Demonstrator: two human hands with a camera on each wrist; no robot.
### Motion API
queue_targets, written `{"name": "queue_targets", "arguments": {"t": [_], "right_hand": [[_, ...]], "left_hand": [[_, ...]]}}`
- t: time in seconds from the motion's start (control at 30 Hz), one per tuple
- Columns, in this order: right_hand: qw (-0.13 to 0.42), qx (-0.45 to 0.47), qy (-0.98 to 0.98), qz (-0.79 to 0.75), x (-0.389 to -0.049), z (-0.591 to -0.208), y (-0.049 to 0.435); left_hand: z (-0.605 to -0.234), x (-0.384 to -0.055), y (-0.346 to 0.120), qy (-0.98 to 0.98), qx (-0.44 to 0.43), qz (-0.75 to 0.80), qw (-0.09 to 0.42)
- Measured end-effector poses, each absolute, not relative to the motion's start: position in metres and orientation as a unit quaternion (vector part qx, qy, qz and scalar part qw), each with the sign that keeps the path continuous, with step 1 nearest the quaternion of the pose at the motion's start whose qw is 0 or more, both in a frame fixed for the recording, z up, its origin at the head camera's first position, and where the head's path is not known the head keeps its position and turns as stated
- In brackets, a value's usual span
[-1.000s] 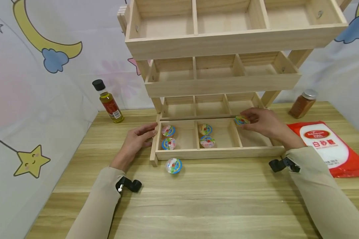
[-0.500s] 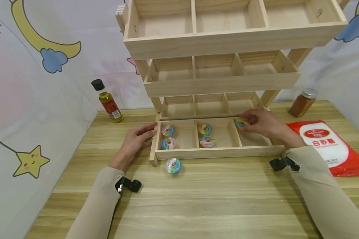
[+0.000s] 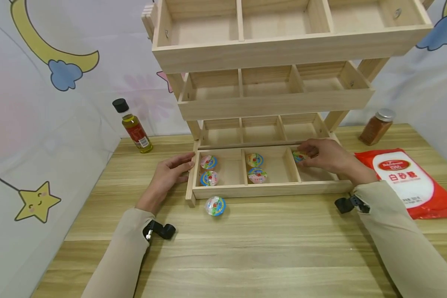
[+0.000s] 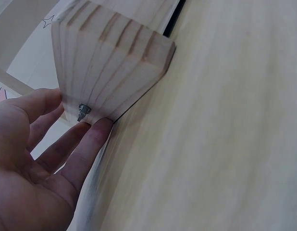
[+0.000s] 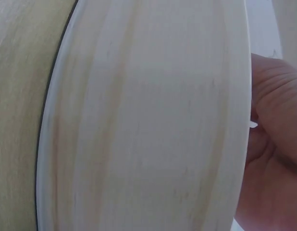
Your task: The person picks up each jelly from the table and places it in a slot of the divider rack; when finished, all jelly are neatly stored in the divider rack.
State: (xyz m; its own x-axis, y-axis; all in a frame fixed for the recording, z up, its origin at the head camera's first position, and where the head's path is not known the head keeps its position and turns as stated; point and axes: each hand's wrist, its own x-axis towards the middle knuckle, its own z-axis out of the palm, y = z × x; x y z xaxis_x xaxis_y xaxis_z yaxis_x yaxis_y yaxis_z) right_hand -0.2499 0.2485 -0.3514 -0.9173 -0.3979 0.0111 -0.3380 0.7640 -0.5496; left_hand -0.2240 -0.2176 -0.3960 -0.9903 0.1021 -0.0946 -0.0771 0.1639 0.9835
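My right hand (image 3: 325, 155) reaches into the right compartment of the lowest wooden tray (image 3: 272, 191) and pinches a small jelly cup (image 3: 299, 156) beside the divider. In the right wrist view the tray's front board (image 5: 148, 115) hides the cup and the fingertips. My left hand (image 3: 169, 174) rests its fingertips against the rack's left end; in the left wrist view its fingers (image 4: 74, 166) touch the wooden end panel (image 4: 110, 57) near a metal bolt. Two jelly cups (image 3: 209, 178) lie in the left compartment, two jelly cups (image 3: 257, 175) in the middle one. Another jelly cup (image 3: 215, 206) sits on the table before the tray.
Higher wooden tiers (image 3: 275, 103) overhang the lowest tray. An oil bottle (image 3: 135, 129) stands at the left, a spice jar (image 3: 377, 127) at the back right. A red and white sugar bag (image 3: 406, 180) lies close to my right forearm.
My right hand has lowered the jelly cup slightly into the right compartment. The left hand stays at the rack's end, and the view has shifted a little.
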Motion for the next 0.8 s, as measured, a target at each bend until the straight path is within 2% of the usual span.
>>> {"name": "queue_targets", "arguments": {"t": [0.8], "right_hand": [[0.067, -0.195, 0.946, -0.25, -0.243, -0.335, 0.25]], "left_hand": [[-0.397, -0.224, -0.218, 0.756, 0.01, 0.651, 0.064]]}}
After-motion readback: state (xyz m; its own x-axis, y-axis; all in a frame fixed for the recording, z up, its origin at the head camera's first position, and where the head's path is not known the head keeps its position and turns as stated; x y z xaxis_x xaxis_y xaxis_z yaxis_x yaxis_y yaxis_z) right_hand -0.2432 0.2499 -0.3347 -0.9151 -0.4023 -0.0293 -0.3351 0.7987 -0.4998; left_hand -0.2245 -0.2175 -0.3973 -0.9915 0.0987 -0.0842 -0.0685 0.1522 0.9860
